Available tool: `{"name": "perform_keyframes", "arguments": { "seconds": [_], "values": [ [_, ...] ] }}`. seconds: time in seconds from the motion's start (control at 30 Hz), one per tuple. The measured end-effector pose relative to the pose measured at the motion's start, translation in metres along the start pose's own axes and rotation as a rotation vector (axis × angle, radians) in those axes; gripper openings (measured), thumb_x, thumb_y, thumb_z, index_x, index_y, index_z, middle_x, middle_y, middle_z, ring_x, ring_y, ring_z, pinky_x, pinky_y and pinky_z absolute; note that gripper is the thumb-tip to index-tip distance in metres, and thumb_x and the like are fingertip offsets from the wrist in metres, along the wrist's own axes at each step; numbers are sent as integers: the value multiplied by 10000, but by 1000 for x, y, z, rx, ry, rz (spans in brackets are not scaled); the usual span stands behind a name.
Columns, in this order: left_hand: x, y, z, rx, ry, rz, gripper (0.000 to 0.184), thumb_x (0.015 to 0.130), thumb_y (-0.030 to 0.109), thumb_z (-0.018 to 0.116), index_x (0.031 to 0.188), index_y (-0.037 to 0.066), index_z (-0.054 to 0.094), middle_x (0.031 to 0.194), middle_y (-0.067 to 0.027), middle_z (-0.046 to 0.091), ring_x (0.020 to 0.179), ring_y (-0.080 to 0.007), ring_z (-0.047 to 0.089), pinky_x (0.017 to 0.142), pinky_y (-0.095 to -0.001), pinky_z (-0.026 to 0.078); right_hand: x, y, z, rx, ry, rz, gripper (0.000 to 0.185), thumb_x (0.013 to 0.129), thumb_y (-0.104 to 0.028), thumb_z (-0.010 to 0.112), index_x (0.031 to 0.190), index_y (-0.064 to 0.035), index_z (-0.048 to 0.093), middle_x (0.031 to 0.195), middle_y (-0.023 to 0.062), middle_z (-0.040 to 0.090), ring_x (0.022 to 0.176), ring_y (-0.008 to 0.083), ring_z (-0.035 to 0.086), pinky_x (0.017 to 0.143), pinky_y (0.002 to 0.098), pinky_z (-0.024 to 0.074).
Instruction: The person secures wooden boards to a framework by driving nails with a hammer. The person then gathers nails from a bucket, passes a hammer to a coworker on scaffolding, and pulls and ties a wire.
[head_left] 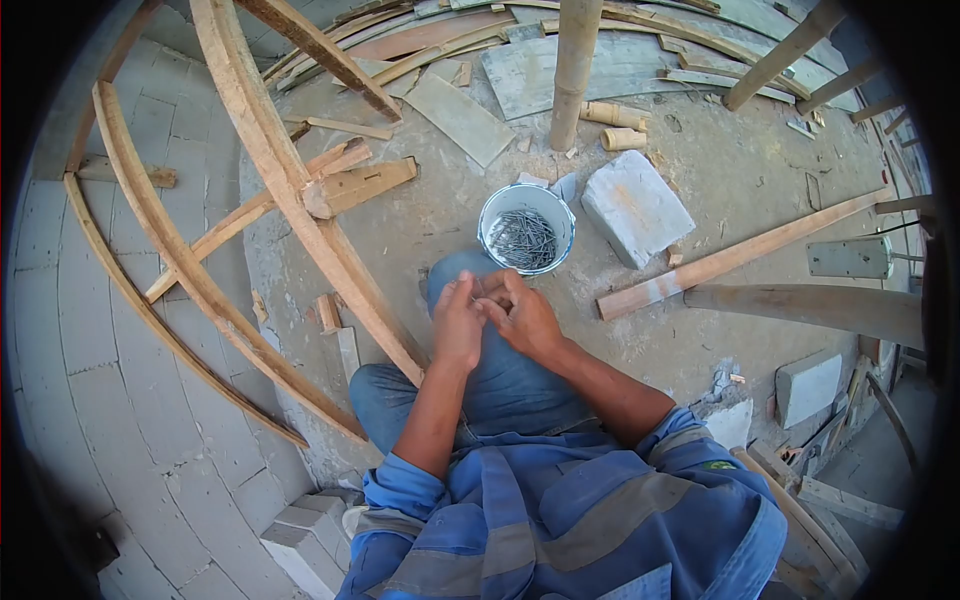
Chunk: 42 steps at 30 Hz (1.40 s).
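Observation:
Above my bent knee, my left hand (460, 325) and my right hand (524, 318) meet with their fingertips pinched together. Something small and thin seems to lie between the fingers, but blur and the fingers hide what it is. Just beyond them a white bucket (483, 238) stands upright on the floor. Many loose metal nails (524, 241) lie inside it. Neither hand touches the bucket.
A wooden frame (265, 130) leans along my left, before a grey block wall (120, 400). Right of the bucket sits a pale block (637, 208). A timber beam (745, 253), a bamboo post (575, 75) and scattered boards (460, 115) stand or lie around.

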<state>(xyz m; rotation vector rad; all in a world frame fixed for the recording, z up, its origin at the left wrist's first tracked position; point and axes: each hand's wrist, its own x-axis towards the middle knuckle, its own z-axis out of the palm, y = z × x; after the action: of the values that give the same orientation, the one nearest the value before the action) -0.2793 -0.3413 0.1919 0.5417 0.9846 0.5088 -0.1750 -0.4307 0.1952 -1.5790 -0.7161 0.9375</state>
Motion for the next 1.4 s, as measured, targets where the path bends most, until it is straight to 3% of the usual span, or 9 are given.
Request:
{"name": "perform_keyframes", "arguments": {
  "seconds": [0.1,0.2,0.3,0.4,0.47,0.63,0.73,0.87,1.4],
  "values": [
    [4,-10,-6,31,-102,56,259,1066,243,580,1201,28,529,1059,-103,668,979,-194,657,864,-335,530,2,1,0,-296,-40,-147,219,941,-157,689,1131,-51,664,960,151,751,893,367,741,759,433,573],
    [1,-7,-5,-39,20,48,212,1056,249,605,1163,66,588,997,-57,647,991,-200,666,859,-351,542,5,9,2,-438,10,-519,236,943,-119,684,1169,-52,690,963,95,765,835,206,750,748,380,573],
    [10,-8,-28,-92,73,-18,190,1056,250,602,1161,93,611,981,-45,653,1000,-222,681,835,-392,563,12,11,-17,-82,-309,-225,183,956,-152,656,1092,-42,712,951,177,745,858,350,731,767,423,560],
    [2,6,-26,-30,157,50,218,1066,278,582,1203,112,617,866,10,593,850,-188,660,779,-395,561,49,17,-47,101,-206,93,169,965,-161,640,1046,-42,730,954,175,745,853,356,722,773,414,553],
    [1,19,-35,119,235,127,252,1075,311,565,1223,112,614,782,40,525,714,-150,600,689,-325,511,92,59,-66,-223,45,-16,173,961,-169,632,1016,-46,741,967,177,748,862,375,719,770,420,556],
    [-3,53,-55,924,252,710,189,1039,244,620,1103,67,645,727,14,558,633,-166,610,587,-324,495,181,131,-78,-703,-211,-258,201,880,-112,638,1028,-22,740,966,209,728,848,401,702,775,475,553],
    [8,59,-62,1376,225,1061,136,1000,170,659,1050,43,655,765,-46,632,601,-213,597,557,-336,467,222,179,-49,-1085,-566,-88,239,824,-72,638,1032,-63,756,996,208,735,905,391,715,802,496,554],
    [26,72,-81,1716,-19,1325,110,929,123,707,1010,67,658,769,-90,645,604,-267,599,569,-367,474,212,169,-37,-1274,-707,55,261,836,-127,658,1050,-14,757,1091,249,736,1031,377,729,891,491,571],
    [36,69,-86,1995,41,1334,110,894,227,716,936,132,679,697,-3,576,612,-185,588,560,-344,472,201,172,-12,-1317,-709,7,219,844,-163,687,1001,-44,783,1079,195,759,1014,352,744,868,461,594]
  ]
}}
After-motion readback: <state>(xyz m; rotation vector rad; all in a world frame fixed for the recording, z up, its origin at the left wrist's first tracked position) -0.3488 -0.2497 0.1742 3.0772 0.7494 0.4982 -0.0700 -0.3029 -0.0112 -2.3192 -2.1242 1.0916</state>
